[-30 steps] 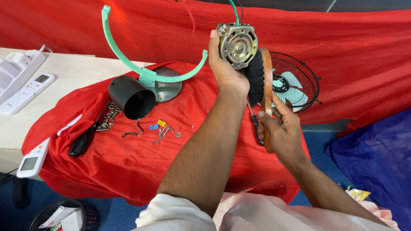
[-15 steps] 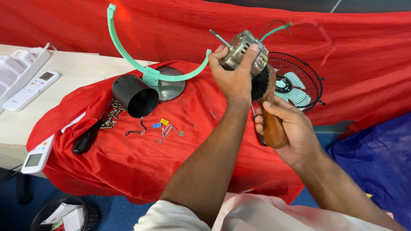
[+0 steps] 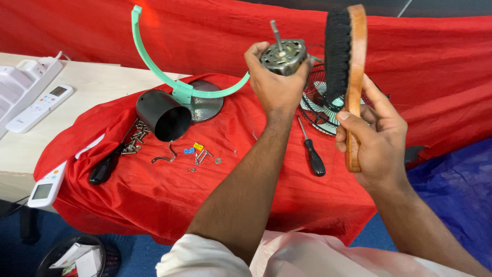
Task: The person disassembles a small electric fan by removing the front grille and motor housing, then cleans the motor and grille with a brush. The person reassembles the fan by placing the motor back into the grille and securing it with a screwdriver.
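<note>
My left hand (image 3: 274, 84) grips a small metal fan motor (image 3: 283, 55) with its shaft pointing up, raised above the red cloth (image 3: 154, 190). My right hand (image 3: 376, 141) holds a wooden-backed brush (image 3: 354, 77) upright, black bristles facing left toward the motor, a short gap between them. Behind both hands lies a black wire fan guard with pale green blades (image 3: 318, 105).
On the cloth lie a black-handled screwdriver (image 3: 312, 154), a second black tool (image 3: 105, 166), a black cylinder housing (image 3: 163, 115), a green curved bracket on a metal base (image 3: 179, 87), and several screws and small coloured parts (image 3: 197, 151). Two white remotes (image 3: 41, 107) (image 3: 47, 184) rest at the left.
My left hand has turned the motor so its shaft points up. My right hand has lifted the brush from behind the motor to upright on its right.
</note>
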